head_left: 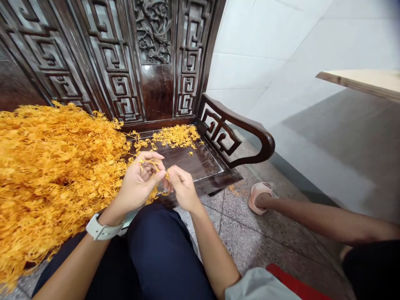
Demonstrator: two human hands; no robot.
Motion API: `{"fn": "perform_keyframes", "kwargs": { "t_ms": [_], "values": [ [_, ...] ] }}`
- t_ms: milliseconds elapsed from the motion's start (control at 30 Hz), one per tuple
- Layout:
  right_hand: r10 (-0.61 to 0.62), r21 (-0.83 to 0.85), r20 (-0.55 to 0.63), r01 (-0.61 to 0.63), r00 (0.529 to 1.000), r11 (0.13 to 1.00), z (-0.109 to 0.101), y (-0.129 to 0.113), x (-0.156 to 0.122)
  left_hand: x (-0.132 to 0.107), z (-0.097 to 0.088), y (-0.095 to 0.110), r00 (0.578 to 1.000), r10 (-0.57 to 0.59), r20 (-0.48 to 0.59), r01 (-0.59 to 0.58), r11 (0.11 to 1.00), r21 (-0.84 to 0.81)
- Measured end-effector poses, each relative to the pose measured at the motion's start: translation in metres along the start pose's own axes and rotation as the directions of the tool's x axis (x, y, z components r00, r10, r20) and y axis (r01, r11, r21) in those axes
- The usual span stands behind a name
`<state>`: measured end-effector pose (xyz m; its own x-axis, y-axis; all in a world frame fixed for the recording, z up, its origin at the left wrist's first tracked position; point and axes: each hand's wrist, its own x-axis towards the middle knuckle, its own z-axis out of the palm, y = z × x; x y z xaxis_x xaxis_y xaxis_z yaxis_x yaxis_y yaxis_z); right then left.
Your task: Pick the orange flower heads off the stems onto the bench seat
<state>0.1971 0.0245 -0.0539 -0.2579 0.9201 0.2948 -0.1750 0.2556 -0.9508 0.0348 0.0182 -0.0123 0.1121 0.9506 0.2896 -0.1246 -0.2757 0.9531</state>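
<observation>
At frame centre, the left hand (pixel 137 185) and right hand (pixel 183 189) pinched one yellow plastic sprig (pixel 146 162), fingers closed on it; it looked light, springy, best gripped at its stem.

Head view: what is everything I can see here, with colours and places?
sprig heap: one, orange-yellow, left side
small sprig pile: one, orange-yellow, back of seat
bench: one, dark carved wood, behind the hands
tabletop: one, pale wood, upper right
slipper: one, pink, another person's foot, right
mat: one, red, bottom edge
watch: one, white, left wrist
held sprig: one, orange-yellow, between both hands
left hand: one, bare, pinching the sprig
right hand: one, bare, pinching the same sprig
</observation>
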Motion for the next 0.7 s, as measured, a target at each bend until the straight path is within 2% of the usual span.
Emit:
{"fn": "perform_keyframes", "kwargs": {
  "t_ms": [100, 200, 267, 367, 400, 433, 467, 500, 533, 567, 633, 667, 700],
  "values": [
    [-0.129, -0.165, -0.025, 0.123, 0.991, 0.979, -0.001, -0.004, -0.003, 0.004, -0.003, 0.001, 0.999, -0.016, -0.034, 0.019, 0.997, 0.075],
    [-0.274, -0.334, -0.008, 0.256, 0.962, 0.907, -0.006, -0.009, -0.004, 0.005, -0.003, 0.002, 0.998, -0.048, -0.042, 0.057, 0.967, 0.250],
    [-0.380, -0.501, 0.062, 0.358, 0.923, 0.788, -0.010, -0.010, -0.004, 0.003, -0.001, 0.002, 0.998, -0.029, -0.052, 0.047, 0.918, 0.393],
    [-0.447, -0.738, 0.236, 0.458, 0.863, 0.496, -0.013, -0.014, -0.004, 0.001, 0.004, -0.001, 0.996, -0.006, -0.084, 0.044, 0.886, 0.462],
    [-0.434, -0.780, 0.260, 0.453, 0.863, 0.432, -0.014, -0.017, -0.006, 0.002, 0.005, -0.003, 0.996, -0.013, -0.093, 0.053, 0.895, 0.443],
    [-0.413, -0.786, 0.272, 0.448, 0.869, 0.426, -0.013, -0.021, -0.010, 0.004, 0.005, -0.006, 0.994, -0.018, -0.108, 0.062, 0.905, 0.422],
    [-0.372, -0.738, 0.301, 0.462, 0.878, 0.493, -0.013, -0.027, -0.014, 0.007, 0.002, -0.009, 0.991, -0.012, -0.133, 0.067, 0.907, 0.416],
    [-0.316, -0.633, 0.372, 0.488, 0.873, 0.601, -0.012, -0.035, -0.021, 0.012, -0.003, -0.012, 0.985, 0.008, -0.170, 0.066, 0.902, 0.427],
    [-0.266, -0.484, 0.478, 0.504, 0.837, 0.716, -0.012, -0.043, -0.030, 0.018, -0.010, -0.015, 0.973, 0.042, -0.225, 0.064, 0.893, 0.445],
    [-0.231, -0.323, 0.598, 0.495, 0.768, 0.807, -0.013, -0.053, -0.039, 0.024, -0.018, -0.018, 0.953, 0.082, -0.291, 0.066, 0.884, 0.463],
    [-0.195, -0.111, 0.776, 0.433, 0.600, 0.895, -0.020, -0.072, -0.057, 0.036, -0.037, -0.022, 0.905, 0.105, -0.412, 0.074, 0.916, 0.395],
    [-0.181, -0.077, 0.816, 0.413, 0.549, 0.907, -0.026, -0.080, -0.065, 0.039, -0.045, -0.022, 0.906, 0.062, -0.419, 0.084, 0.944, 0.320],
    [-0.171, -0.064, 0.835, 0.400, 0.524, 0.914, -0.034, -0.086, -0.069, 0.041, -0.051, -0.021, 0.910, 0.014, -0.415, 0.103, 0.960, 0.260]
  ]
}}
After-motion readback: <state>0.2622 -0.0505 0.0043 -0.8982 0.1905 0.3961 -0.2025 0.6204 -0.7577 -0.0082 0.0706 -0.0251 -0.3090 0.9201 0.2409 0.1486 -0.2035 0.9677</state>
